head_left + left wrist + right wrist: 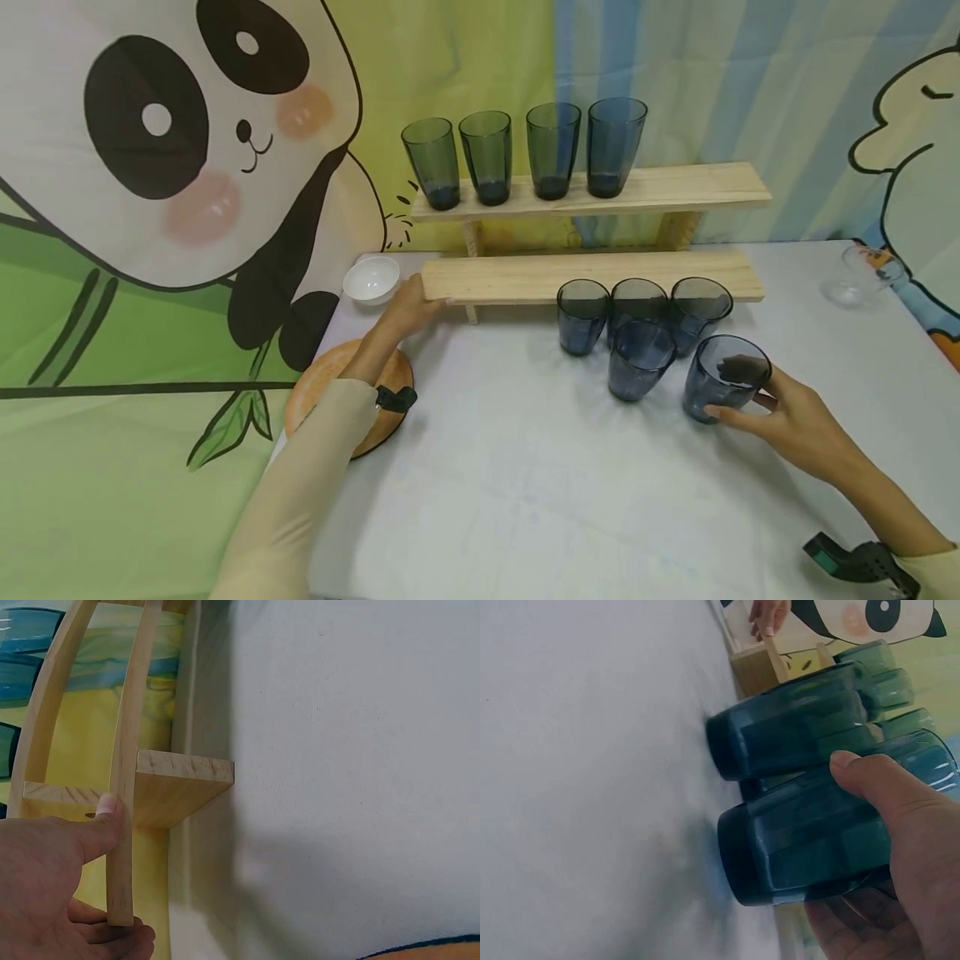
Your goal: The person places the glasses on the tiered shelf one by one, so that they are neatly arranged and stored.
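Observation:
My right hand [798, 425] grips a blue glass tumbler [712, 387] round its side, thumb in front, fingers behind. In the right wrist view this tumbler [810, 832] stands close over the white table. Just left of it is another blue tumbler [637, 371], with a row of three more behind: left [581, 325], middle [637, 302] and right [693, 312]. My left hand [411, 307] holds the left end of the lower plank of a two-tier wooden shelf [525, 279]. The left wrist view shows the thumb [107, 806] on the plank's face and fingers curled under its end.
Several like tumblers [553, 150] stand on the upper shelf plank [697, 187]. A white bowl [371, 281] sits left of the shelf, and a round orange-brown board [390, 417] lies under my left forearm. A clear glass [862, 279] stands at the table's far right.

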Demonstrator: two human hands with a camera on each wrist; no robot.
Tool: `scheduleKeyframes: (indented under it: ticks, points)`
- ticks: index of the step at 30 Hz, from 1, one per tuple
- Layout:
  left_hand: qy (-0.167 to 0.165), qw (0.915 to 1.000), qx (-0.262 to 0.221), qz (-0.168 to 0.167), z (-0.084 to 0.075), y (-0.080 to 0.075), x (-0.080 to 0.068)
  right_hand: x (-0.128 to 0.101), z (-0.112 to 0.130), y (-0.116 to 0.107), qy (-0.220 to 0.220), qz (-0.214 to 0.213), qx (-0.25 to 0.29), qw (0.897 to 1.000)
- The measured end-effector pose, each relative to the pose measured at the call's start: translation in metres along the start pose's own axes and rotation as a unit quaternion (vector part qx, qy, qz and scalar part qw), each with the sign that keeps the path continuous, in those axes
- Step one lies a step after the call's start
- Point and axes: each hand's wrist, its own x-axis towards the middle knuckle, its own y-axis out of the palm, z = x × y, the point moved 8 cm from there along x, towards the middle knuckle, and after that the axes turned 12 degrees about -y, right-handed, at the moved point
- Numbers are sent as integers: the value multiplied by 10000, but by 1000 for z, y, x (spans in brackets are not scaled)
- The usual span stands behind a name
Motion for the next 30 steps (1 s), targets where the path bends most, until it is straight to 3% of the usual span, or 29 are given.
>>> scheduleKeyframes:
  ticks: [7, 14, 20, 30]
  points:
    - [-26, 10000, -17, -74, 0, -5, -3, 1, 8, -37, 487, -355, -589, 9964]
    - [-61, 10000, -8, -54, 1, -5, -2, 23, 35, -104, 376, -1281, -849, 9874]
    - [-149, 9998, 161, -10, -1, -2, 0, 60, 47, -146, 255, -1814, -815, 9797]
    - [-377, 9989, 205, 175, 1, -3, 5, 149, 42, -159, 664, -1481, -602, 9849]
